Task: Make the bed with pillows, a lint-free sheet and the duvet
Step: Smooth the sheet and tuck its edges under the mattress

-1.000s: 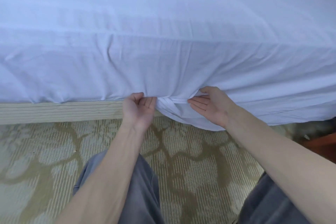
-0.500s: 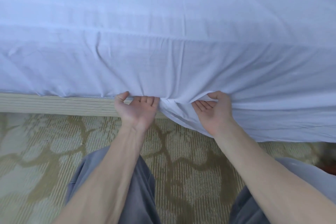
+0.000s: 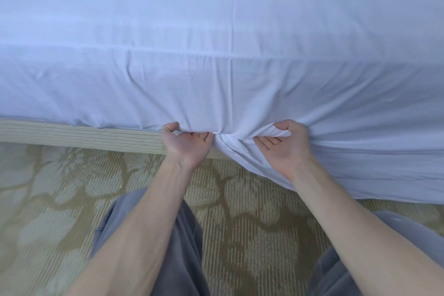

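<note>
Sheet point(image 3: 216, 84), bunched lower edge pinched in left hand point(image 3: 187, 145), gripped in right hand point(image 3: 284, 149) alongside

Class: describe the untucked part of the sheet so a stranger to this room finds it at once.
Start with the white sheet filling the upper view. Along its bottom edge, past the right hand, one flap hangs down over the carpet. Beyond the left hand the sheet is tucked, baring the striped base.

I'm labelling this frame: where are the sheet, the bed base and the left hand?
sheet point(image 3: 230, 84): head view, on the part draped down the side.
bed base point(image 3: 79, 136): head view, on its bare striped face.
left hand point(image 3: 186, 144): head view, on the upturned palm.
</note>
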Demonstrator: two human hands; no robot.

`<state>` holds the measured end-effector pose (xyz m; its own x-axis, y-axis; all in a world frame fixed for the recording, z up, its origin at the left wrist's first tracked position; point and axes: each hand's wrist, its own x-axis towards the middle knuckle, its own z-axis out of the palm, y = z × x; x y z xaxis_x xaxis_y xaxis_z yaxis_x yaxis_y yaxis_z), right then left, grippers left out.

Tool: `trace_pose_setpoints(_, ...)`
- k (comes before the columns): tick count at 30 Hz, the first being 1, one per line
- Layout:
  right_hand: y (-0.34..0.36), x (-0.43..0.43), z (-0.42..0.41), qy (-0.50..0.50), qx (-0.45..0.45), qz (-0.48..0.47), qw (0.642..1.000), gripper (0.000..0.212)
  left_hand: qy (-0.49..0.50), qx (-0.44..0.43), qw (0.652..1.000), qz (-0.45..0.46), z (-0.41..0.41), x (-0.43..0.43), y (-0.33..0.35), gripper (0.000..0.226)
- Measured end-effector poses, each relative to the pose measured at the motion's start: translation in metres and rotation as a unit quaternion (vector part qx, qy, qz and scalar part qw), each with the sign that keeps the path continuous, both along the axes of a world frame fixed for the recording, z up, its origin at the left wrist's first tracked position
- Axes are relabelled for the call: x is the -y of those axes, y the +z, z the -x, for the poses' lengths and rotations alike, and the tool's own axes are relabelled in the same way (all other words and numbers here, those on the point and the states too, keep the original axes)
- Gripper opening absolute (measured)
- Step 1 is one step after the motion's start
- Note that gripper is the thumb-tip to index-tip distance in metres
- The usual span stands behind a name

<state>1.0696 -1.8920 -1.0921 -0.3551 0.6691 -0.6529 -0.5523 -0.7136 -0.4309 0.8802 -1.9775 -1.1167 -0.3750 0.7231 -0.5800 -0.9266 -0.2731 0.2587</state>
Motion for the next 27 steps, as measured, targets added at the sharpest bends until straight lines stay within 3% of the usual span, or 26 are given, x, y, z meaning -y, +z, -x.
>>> trace_pose_setpoints(4, 0.001, 0.003, 0.000, 0.001, 0.042, 0.010, 0.999, 0.020, -0.050, -0.097, 0.985, 0.132, 0.001, 0.016, 0.004, 0.046)
trace_pose_setpoints(7, -0.003, 0.008, 0.007, -0.021, 0.045, 0.014, 0.999, 0.016, -0.069, -0.107, 0.978, 0.164, 0.001, 0.021, 0.004, 0.040)
trace_pose_setpoints(11, -0.007, 0.012, 0.010, -0.053, 0.006, 0.018, 0.998, 0.021, -0.049, -0.077, 0.987, 0.130, -0.004, 0.018, 0.008, 0.043)
trace_pose_setpoints(19, -0.009, 0.010, 0.004, -0.052, -0.006, 0.019, 0.998, 0.033, 0.025, 0.027, 0.999, -0.025, -0.022, 0.007, 0.003, 0.062)
trace_pose_setpoints(22, -0.007, 0.009, 0.004, -0.045, -0.003, 0.012, 0.999, 0.040, 0.029, 0.031, 0.999, -0.019, -0.025, 0.003, -0.002, 0.085)
trace_pose_setpoints(27, -0.004, 0.002, 0.000, -0.016, 0.008, 0.003, 1.000, 0.044, -0.023, 0.032, 0.999, -0.022, -0.009, 0.005, -0.007, 0.093)
